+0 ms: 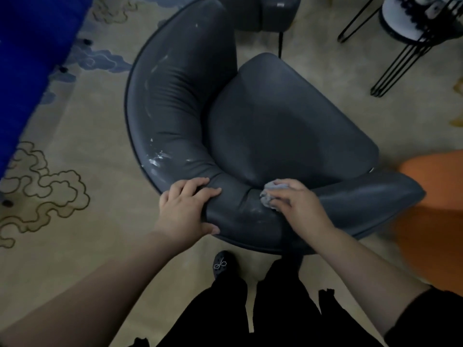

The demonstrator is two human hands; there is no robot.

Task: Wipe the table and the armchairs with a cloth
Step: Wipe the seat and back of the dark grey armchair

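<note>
Standing close behind the dark grey armchair (275, 116), the person has both hands on its curved back rim, a black shoe (221, 264) planted on the patterned carpet (75, 121) just under it. The left hand (186, 209) wraps the rim, fingers curled over the top and thumb beneath, steadying the chair. The right hand (298, 204) has its grip closed on a bunched grey cloth (269, 194), pressing the wad to the rim where back and seat meet.

The chief risk, as I judge it, is missed dirt. The cloth is balled so tightly that only a small patch touches the leather, so each stroke likely covers little. Faint pale smears lie just beside the cloth, and brighter white streaks sit farther along the left curve of the backrest, with more marks up near its far end. A quick pass could leave those untouched, or merely spread them.

A hard push might also shift or tip the chair if the left hand loosens. Farther off, an orange seat (431, 209) crowds the right side and a black wire-legged stand (411, 33) sits beyond; a wide elbow swing could knock either. No worktop is clearly in view, so that part of the job cannot be judged.
</note>
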